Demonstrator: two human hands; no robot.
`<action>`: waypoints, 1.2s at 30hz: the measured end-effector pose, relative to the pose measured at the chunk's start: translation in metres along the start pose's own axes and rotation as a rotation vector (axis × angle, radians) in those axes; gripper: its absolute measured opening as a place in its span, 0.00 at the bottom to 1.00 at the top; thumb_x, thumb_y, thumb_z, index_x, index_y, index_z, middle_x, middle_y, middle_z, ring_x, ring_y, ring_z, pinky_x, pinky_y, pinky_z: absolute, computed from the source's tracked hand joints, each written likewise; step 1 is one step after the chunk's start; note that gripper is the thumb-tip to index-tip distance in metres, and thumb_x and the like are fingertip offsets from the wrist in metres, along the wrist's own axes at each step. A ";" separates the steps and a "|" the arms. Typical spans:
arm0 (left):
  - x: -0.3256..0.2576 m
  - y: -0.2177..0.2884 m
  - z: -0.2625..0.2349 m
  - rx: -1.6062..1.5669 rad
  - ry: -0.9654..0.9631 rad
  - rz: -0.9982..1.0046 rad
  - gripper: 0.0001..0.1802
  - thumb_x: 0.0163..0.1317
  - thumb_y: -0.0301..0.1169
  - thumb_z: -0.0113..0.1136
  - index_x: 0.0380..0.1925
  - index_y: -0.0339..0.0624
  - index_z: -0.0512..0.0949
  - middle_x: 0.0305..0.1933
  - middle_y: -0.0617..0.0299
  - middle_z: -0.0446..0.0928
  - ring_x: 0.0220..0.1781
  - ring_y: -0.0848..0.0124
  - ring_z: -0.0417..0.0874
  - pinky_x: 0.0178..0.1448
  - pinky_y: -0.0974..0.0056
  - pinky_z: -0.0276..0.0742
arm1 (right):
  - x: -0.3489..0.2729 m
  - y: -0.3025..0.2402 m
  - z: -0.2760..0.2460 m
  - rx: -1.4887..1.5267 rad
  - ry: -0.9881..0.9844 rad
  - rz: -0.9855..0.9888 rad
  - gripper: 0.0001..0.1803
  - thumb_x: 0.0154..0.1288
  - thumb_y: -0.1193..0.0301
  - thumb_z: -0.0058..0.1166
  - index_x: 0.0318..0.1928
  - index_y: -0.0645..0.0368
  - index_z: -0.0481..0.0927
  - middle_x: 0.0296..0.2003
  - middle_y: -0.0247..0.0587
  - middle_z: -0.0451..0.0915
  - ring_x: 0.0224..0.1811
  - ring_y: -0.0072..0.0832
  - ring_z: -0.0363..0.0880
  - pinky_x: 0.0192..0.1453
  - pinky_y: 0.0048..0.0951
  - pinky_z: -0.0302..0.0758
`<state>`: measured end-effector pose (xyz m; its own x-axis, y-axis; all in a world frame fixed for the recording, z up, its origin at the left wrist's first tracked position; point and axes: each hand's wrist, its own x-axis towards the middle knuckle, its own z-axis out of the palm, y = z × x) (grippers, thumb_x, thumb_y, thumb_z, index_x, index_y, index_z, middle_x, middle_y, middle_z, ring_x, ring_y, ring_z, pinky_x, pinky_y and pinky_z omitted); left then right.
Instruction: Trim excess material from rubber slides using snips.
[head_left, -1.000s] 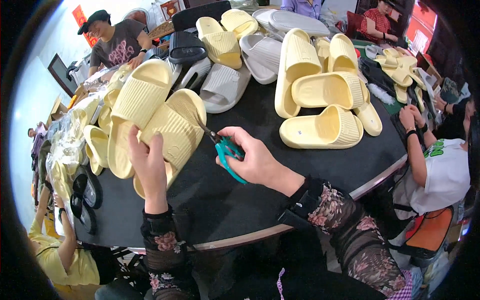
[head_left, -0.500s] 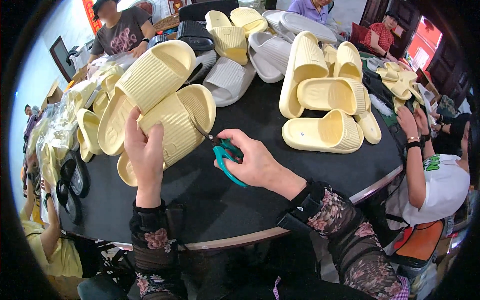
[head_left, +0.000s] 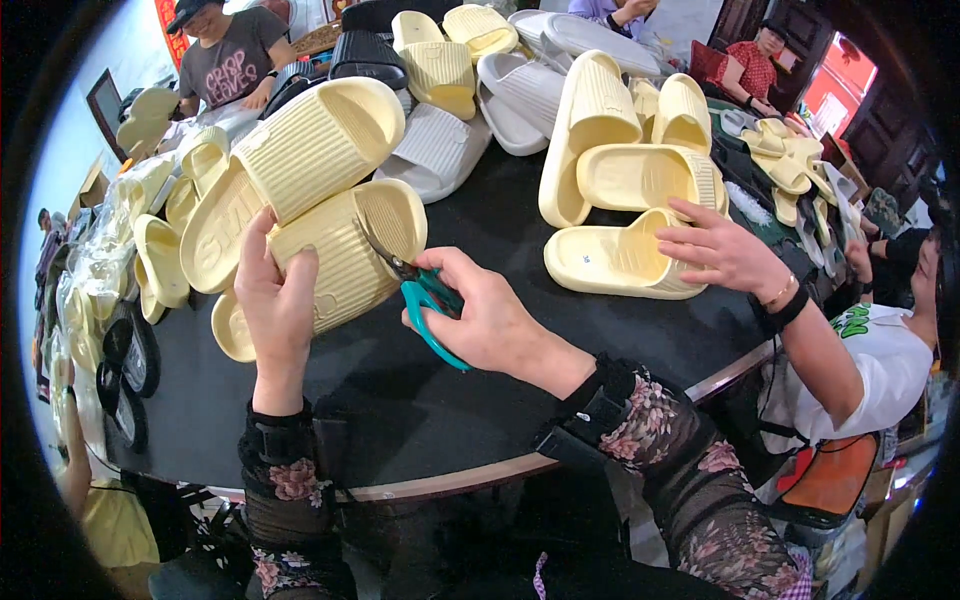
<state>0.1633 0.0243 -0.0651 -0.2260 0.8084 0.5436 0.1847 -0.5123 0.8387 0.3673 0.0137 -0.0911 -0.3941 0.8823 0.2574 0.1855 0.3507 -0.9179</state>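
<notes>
My left hand (head_left: 280,310) pinches a pair of pale yellow ribbed slide sandals, thumb over the strap of the lower slide (head_left: 345,265). The upper slide (head_left: 315,150) lies tilted against it, its toe end up and to the right. Closed round the teal handles of a pair of scissors (head_left: 432,338) is my right hand (head_left: 490,310). The dark blades reach up to the strap edge at the lower slide's opening; how far apart they are is hard to make out.
On the black table, several yellow slides (head_left: 600,262) pile up to the right, under a co-worker's hand (head_left: 725,250). Grey slides (head_left: 430,150) and black slides (head_left: 368,62) stand behind mine. Bagged slides (head_left: 90,270) line the left side. Other people sit around the table.
A co-worker's hand has come in from the right over the yellow slides there. My hands and the held slides appear slightly further left, with the whole view shifted; my grips are the same.
</notes>
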 end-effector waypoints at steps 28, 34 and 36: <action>0.000 -0.001 0.002 0.058 0.008 -0.083 0.13 0.67 0.31 0.53 0.45 0.31 0.74 0.31 0.68 0.75 0.32 0.86 0.70 0.36 0.78 0.65 | 0.003 0.001 -0.001 0.046 0.240 -0.108 0.23 0.56 0.71 0.58 0.51 0.64 0.68 0.29 0.49 0.77 0.28 0.30 0.78 0.34 0.31 0.74; -0.002 -0.002 0.003 0.101 -0.024 -0.029 0.13 0.67 0.31 0.54 0.44 0.31 0.74 0.29 0.71 0.73 0.30 0.87 0.67 0.34 0.80 0.62 | 0.002 -0.004 -0.005 0.007 0.188 -0.031 0.21 0.61 0.76 0.56 0.52 0.67 0.66 0.36 0.42 0.78 0.39 0.21 0.77 0.44 0.24 0.74; -0.002 -0.001 0.004 0.120 -0.028 -0.024 0.13 0.66 0.31 0.54 0.44 0.31 0.75 0.28 0.72 0.73 0.29 0.87 0.66 0.33 0.80 0.61 | 0.002 -0.007 -0.006 -0.003 0.195 -0.003 0.21 0.61 0.76 0.56 0.52 0.67 0.66 0.35 0.42 0.78 0.38 0.21 0.78 0.43 0.24 0.75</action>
<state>0.1669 0.0240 -0.0675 -0.2055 0.8286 0.5207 0.2929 -0.4556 0.8406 0.3703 0.0150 -0.0826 -0.2125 0.9252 0.3143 0.1871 0.3542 -0.9163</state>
